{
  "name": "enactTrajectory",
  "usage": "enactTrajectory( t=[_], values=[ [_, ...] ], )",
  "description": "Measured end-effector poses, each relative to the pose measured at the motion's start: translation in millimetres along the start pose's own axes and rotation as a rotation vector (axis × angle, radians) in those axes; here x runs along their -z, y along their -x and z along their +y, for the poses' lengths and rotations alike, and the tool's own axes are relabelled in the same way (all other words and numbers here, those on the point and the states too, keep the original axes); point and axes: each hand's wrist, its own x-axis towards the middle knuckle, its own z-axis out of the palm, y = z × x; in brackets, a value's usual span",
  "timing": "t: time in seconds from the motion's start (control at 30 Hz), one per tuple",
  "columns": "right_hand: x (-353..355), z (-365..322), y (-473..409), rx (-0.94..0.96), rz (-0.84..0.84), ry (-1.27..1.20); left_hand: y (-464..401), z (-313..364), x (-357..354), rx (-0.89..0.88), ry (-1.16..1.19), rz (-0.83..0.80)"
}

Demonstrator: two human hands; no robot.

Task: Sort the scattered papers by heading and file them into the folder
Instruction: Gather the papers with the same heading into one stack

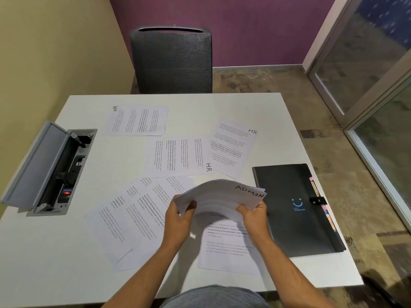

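I hold a bowed stack of papers headed ADMIN [222, 196] above the white table [66, 252]. My left hand [181, 218] grips its left edge and my right hand [252, 215] grips its right edge. Three sheets headed HR lie flat further back: one at the far left [138, 120], one in the middle [178, 157], one at the right [231, 147]. Several overlapping sheets [133, 218] lie left of my hands, and another sheet [226, 247] lies under them. The black folder [293, 207] with a blue smiley lies shut at the right.
An open cable box [51, 167] with its grey lid raised is sunk into the table at the left. A dark mesh chair [172, 61] stands behind the table's far edge. A glass partition [378, 85] runs along the right.
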Motion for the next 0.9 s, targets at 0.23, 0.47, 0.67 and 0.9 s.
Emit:
enactTrajectory(
  t=[0.23, 0.47, 0.67, 0.9],
  values=[
    [9, 2, -6, 0.059, -0.044, -0.003, 1, 18, 0, -0.029, 0.075, 0.056],
    [35, 20, -9, -0.132, -0.103, -0.165, -5, 45, 9, -0.062, 0.338, 0.231],
    [35, 38, 10, -0.281, -0.355, -0.363, -2, 34, 5, 0.028, 0.578, 0.224],
    [23, 12, 8, -0.170, -0.276, -0.264, 3, 7, 1, 0.148, 0.564, 0.099]
  ],
)
